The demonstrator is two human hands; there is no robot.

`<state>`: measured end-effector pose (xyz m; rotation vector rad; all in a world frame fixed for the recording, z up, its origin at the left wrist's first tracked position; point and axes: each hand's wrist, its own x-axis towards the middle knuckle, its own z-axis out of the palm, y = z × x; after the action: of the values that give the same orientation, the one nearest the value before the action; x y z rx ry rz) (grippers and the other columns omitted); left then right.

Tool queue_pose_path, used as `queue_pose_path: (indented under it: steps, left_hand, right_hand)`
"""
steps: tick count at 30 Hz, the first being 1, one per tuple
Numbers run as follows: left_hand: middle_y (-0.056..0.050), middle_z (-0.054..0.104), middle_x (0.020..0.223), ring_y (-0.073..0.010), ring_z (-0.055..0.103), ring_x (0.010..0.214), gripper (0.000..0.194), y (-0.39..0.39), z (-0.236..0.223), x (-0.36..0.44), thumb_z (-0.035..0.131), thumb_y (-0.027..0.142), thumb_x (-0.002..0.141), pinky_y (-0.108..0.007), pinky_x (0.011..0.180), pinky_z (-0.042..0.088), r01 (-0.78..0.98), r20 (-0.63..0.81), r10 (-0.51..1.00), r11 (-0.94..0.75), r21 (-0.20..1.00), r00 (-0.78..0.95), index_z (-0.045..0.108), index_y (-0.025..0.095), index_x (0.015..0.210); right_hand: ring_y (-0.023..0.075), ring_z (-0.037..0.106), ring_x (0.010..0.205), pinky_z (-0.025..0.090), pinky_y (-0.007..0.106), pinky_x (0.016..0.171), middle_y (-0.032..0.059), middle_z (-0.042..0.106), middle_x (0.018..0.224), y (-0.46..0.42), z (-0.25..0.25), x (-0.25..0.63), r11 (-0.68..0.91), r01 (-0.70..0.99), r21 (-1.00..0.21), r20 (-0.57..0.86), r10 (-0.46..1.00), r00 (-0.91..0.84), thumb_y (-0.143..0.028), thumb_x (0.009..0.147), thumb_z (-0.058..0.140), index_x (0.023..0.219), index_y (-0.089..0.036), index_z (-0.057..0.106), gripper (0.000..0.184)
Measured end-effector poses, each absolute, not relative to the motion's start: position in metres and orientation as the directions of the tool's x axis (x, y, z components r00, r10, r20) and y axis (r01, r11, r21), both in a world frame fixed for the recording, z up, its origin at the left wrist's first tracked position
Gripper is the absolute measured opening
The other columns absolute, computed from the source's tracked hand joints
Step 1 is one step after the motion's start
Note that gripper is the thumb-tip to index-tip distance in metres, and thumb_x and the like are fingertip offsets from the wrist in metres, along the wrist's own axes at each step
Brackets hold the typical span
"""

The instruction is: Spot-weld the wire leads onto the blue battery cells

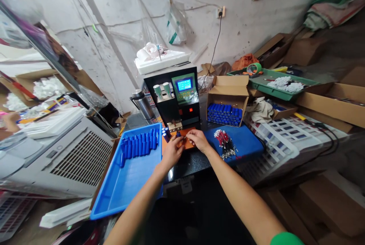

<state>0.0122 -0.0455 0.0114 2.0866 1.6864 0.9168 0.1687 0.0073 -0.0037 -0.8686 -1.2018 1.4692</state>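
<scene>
Both my hands work close together on the orange base of a spot welder (pixel 182 100) with a lit blue screen. My left hand (pixel 173 150) is closed around a blue cylindrical battery cell (pixel 178 134), just below the welder's brass-coloured electrode holder (pixel 175 125); its fingers partly hide the cell. My right hand (pixel 199 140) pinches a thin wire-like piece beside that cell, too small to make out clearly. A few blue cells (pixel 165 134) stand upright to the left of my left hand. Red and black wire leads with white connectors (pixel 225 144) lie to the right on a blue surface (pixel 248 142).
Rows of blue cells lie in a blue tray (pixel 128 188) at left. An open cardboard box (pixel 228 85) of cells stands right of the welder. A steel jug (pixel 142 104) is behind the tray. Further right are a green tray (pixel 273 81) and a white plastic crate (pixel 276 150).
</scene>
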Motion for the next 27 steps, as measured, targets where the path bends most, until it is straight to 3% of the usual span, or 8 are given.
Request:
queue_pose_path:
  steps: [2,5,11,14,18,24,27]
  left_hand:
    - [-0.009,0.061,0.113,-0.0219,0.059,0.102,0.035,-0.042,0.009,0.013,0.059,0.022,0.079,-0.036,0.091,0.048,0.741,0.293,0.949,-0.279,0.61,0.116,0.065,0.022,0.114]
    - [-0.005,0.062,0.096,-0.0182,0.06,0.086,0.037,-0.043,0.005,0.014,0.06,0.02,0.077,-0.032,0.081,0.049,0.713,0.291,0.948,-0.291,0.638,0.127,0.064,0.021,0.114]
    - [0.004,0.048,0.065,-0.0117,0.048,0.059,0.036,-0.046,0.004,0.013,0.053,0.014,0.075,-0.023,0.06,0.041,0.639,0.239,0.963,-0.26,0.724,0.122,0.06,0.019,0.11]
    - [0.002,0.055,0.073,-0.011,0.048,0.059,0.032,-0.044,0.007,0.013,0.05,0.019,0.08,-0.023,0.061,0.041,0.583,0.229,0.968,-0.244,0.775,0.1,0.06,0.018,0.11]
    - [-0.005,0.065,0.089,-0.0171,0.059,0.082,0.026,-0.038,0.01,0.014,0.052,0.03,0.085,-0.029,0.077,0.046,0.564,0.246,0.969,-0.223,0.795,0.037,0.062,0.016,0.105]
    - [-0.004,0.061,0.081,-0.0179,0.059,0.075,0.018,-0.028,0.011,0.014,0.056,0.034,0.083,-0.03,0.072,0.046,0.654,0.305,0.95,-0.189,0.732,-0.067,0.061,0.017,0.083]
    - [-0.004,0.064,0.081,-0.0181,0.061,0.074,0.019,-0.025,0.01,0.015,0.055,0.036,0.084,-0.03,0.069,0.046,0.609,0.254,0.964,-0.158,0.777,-0.074,0.059,0.018,0.088]
  right_hand:
    - [0.0079,0.039,0.042,0.028,0.021,0.043,-0.0057,0.05,0.048,0.007,-0.003,0.169,-0.008,-0.271,-0.963,0.059,0.97,-0.237,-0.037,0.066,0.064,0.064,-0.018,0.058,0.02]
    - [0.0082,0.041,0.044,0.028,0.021,0.043,-0.0048,0.05,0.049,0.007,-0.002,0.171,-0.012,-0.288,-0.958,0.058,0.97,-0.234,-0.037,0.066,0.064,0.062,-0.018,0.057,0.02]
    - [0.0079,0.041,0.044,0.028,0.02,0.042,-0.0053,0.05,0.05,0.006,0.0,0.171,-0.034,-0.331,-0.943,0.034,0.98,-0.195,-0.037,0.067,0.065,0.065,-0.018,0.057,0.021]
    - [0.0077,0.041,0.044,0.027,0.02,0.042,-0.005,0.05,0.05,0.005,0.001,0.172,-0.033,-0.341,-0.94,0.033,0.982,-0.186,-0.037,0.067,0.065,0.066,-0.018,0.057,0.021]
    - [0.0077,0.042,0.045,0.027,0.019,0.041,-0.0049,0.05,0.05,0.006,0.001,0.171,-0.031,-0.345,-0.938,0.033,0.984,-0.176,-0.037,0.066,0.065,0.065,-0.018,0.057,0.021]
    - [0.0078,0.041,0.044,0.027,0.02,0.041,-0.0052,0.05,0.049,0.007,-0.003,0.17,-0.019,-0.354,-0.935,0.032,0.99,-0.139,-0.036,0.066,0.066,0.066,-0.018,0.057,0.02]
    - [0.0078,0.041,0.044,0.027,0.02,0.041,-0.0053,0.05,0.049,0.008,-0.004,0.169,-0.019,-0.355,-0.935,0.022,0.993,-0.112,-0.036,0.066,0.066,0.067,-0.018,0.057,0.02]
